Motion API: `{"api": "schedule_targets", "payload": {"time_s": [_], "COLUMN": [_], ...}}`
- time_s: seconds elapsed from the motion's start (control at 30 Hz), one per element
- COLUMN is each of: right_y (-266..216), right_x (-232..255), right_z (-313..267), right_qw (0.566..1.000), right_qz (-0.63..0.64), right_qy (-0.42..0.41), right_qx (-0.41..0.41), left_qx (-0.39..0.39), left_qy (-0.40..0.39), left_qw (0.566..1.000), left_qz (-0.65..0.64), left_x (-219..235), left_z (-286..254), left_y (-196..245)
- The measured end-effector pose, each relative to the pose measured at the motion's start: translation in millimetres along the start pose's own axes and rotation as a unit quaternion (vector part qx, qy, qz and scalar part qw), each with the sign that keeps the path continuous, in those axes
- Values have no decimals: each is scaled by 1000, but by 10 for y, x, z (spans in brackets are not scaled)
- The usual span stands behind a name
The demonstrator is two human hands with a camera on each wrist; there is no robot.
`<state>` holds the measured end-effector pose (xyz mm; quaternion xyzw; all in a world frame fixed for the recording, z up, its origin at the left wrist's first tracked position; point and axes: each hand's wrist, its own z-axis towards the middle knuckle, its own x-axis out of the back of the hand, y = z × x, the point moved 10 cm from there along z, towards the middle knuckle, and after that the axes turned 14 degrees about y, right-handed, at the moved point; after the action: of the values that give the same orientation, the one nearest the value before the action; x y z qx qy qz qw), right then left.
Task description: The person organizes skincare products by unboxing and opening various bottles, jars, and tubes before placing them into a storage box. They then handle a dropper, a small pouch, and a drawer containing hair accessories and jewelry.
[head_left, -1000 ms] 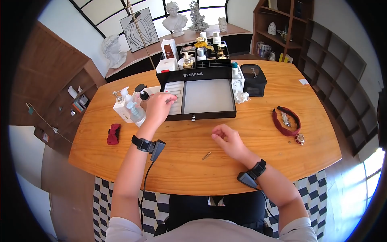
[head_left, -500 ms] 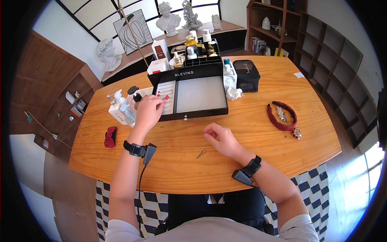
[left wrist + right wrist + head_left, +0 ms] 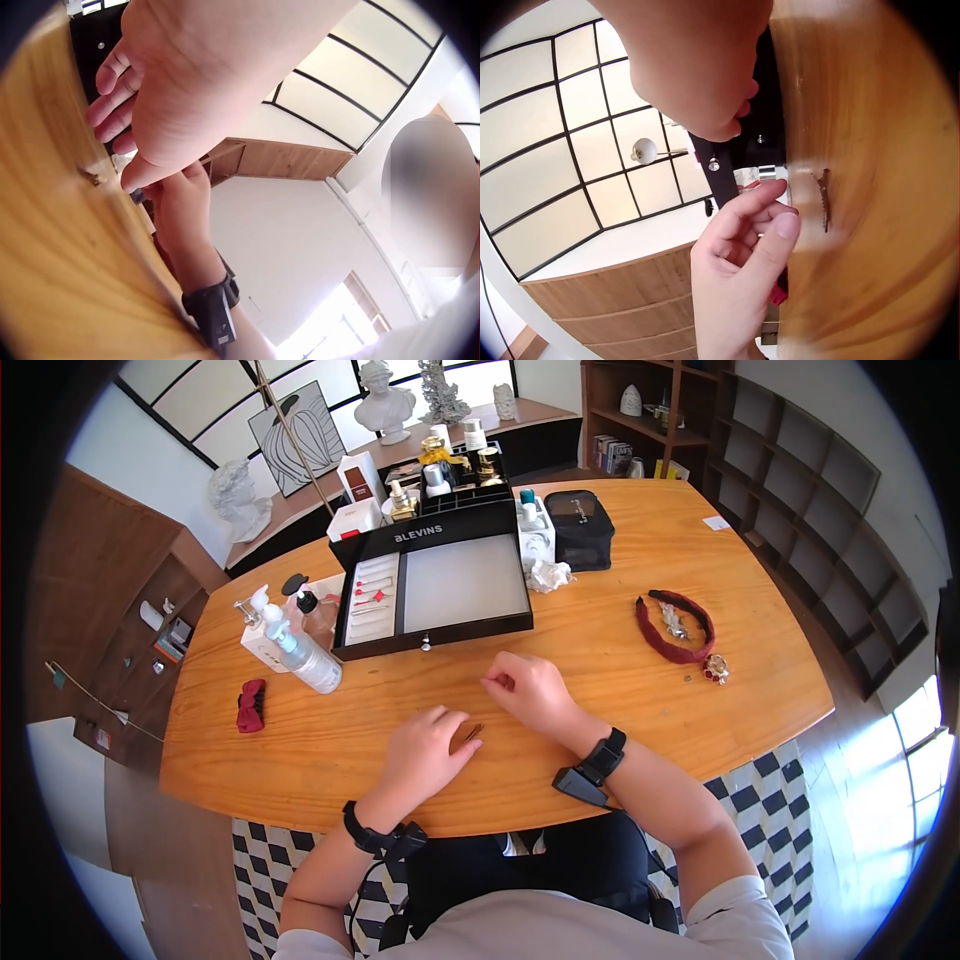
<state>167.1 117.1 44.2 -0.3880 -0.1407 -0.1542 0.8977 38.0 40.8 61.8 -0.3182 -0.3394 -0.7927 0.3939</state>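
Observation:
A small metallic hair clip lies on the wooden table. My left hand hovers beside it, fingers relaxed and bent, with thumb and fingertips on either side of the clip in the head view. In the right wrist view a gap shows between that hand and the clip. My right hand stays just right of it, fingers loosely curled with nothing seen in them. Beyond both hands, the black organizer's pulled-out drawer has a narrow padded section holding small red jewelry pieces and a wide pale compartment.
Pump bottles and a red bow stand or lie at the left. On the right are a dark red headband and a jeweled ornament. A black mesh case and crumpled tissue sit beside the organizer.
My left hand has left the drawer's padded section and come down and right to the hair clip. The right hand has barely moved. The head view has shifted slightly.

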Motion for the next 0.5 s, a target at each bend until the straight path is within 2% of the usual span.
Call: {"api": "schedule_targets", "payload": {"time_s": [0.07, 0.17, 0.33, 0.43, 0.5], "right_y": [-199, -285, -251, -246, -270], "right_x": [45, 82, 63, 57, 87], "right_z": [-6, 10, 11, 3, 7], "right_qw": [982, 964, 961, 962, 966], "right_qz": [-104, -148, -159, -149, -134], "right_qy": [38, 65, 58, 58, 60], "right_qx": [154, 210, 221, 219, 212], "left_qx": [-18, -17, -35, 13, 153], "left_qy": [-8, -33, -39, 6, 9], "left_qw": [1000, 999, 998, 999, 966], "left_qz": [22, 16, 19, -49, -208], "left_x": [-143, -288, -290, -178, -192], "left_z": [-86, -159, -132, -56, -61], "left_y": [7, -64, -5, -59, -309]}}
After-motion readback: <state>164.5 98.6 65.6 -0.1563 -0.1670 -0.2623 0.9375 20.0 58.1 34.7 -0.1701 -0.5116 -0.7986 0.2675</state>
